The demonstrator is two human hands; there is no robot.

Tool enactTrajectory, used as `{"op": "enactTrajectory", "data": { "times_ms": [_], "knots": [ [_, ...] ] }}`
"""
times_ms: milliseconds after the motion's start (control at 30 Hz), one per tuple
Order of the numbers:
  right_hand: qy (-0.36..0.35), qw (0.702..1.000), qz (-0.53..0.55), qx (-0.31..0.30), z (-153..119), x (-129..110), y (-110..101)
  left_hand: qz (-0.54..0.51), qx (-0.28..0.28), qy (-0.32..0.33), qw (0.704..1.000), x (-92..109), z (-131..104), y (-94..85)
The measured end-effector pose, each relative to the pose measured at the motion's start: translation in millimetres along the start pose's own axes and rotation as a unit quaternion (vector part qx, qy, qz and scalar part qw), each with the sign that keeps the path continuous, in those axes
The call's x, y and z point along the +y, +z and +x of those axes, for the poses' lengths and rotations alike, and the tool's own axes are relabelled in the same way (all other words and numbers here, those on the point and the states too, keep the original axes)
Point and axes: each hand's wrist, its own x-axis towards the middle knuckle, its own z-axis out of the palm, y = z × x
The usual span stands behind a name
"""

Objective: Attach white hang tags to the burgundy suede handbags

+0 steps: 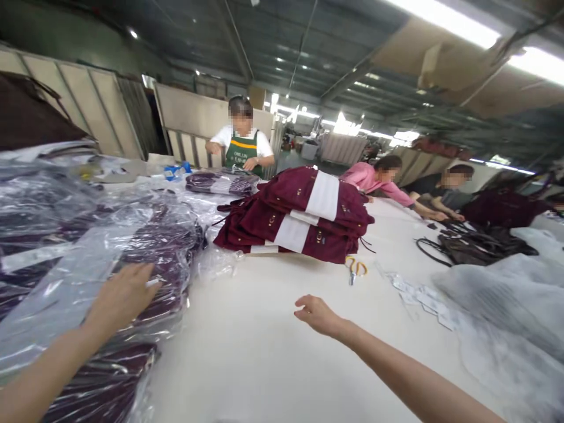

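Note:
My left hand (126, 294) lies with fingers stretched out over a pile of dark maroon goods in clear plastic (171, 252). A small white bit shows by its fingertips; I cannot make out what it is. Above the bare white tabletop (247, 341) is my right hand (315, 314), its fingers loosely bent and slightly apart, with nothing visible in them. Beyond it sits a stack of folded maroon fabric goods (251, 226) with white bands, small metal fittings and thin cords. Yellow-handled scissors (352, 269) lie beside the stack, beyond my right hand.
White tags (425, 299) and crumpled translucent sheeting (502, 311) lie on the right. Dark goods with straps (471, 244) lie behind them. A person in a green apron (242, 147) stands across the table; two more people lean over its far right side.

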Motion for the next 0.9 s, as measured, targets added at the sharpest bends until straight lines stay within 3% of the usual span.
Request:
{"op": "enactTrajectory", "data": {
  "times_ms": [100, 233, 333, 467, 600, 633, 700, 767, 900],
  "knots": [
    [0.066, 0.986, 0.138, 0.063, -3.9, 54.1, -38.6, -0.042, -0.088, 0.070, 0.993, 94.9, 1.4, -0.8],
    [0.117, 0.955, 0.253, 0.102, 10.4, 104.9, -88.0, -0.147, -0.200, 0.062, 0.967, 203.3, -4.7, 9.6],
    [0.135, 0.938, 0.294, 0.128, 22.7, 131.3, -114.1, -0.217, -0.264, 0.005, 0.940, 267.2, -9.1, 17.0],
    [0.121, 0.935, 0.317, 0.105, 28.2, 155.8, -124.2, -0.232, -0.310, -0.067, 0.920, 335.1, -32.2, 28.9],
    [0.102, 0.942, 0.312, 0.070, 23.0, 178.7, -115.3, -0.206, -0.354, -0.056, 0.910, 386.8, -88.3, 45.6],
    [0.101, 0.946, 0.303, 0.063, 21.5, 185.1, -111.2, -0.182, -0.391, -0.036, 0.902, 395.4, -102.9, 51.1],
    [0.097, 0.953, 0.281, 0.051, 19.0, 197.9, -101.8, -0.141, -0.395, -0.019, 0.908, 405.4, -124.9, 63.1],
    [0.094, 0.960, 0.261, 0.045, 15.5, 209.5, -92.1, -0.121, -0.394, -0.019, 0.911, 407.8, -134.3, 73.1],
    [0.104, 0.970, 0.215, 0.041, -3.6, 224.9, -76.1, -0.109, -0.418, -0.008, 0.902, 405.5, -129.4, 78.1]
  ]
}}
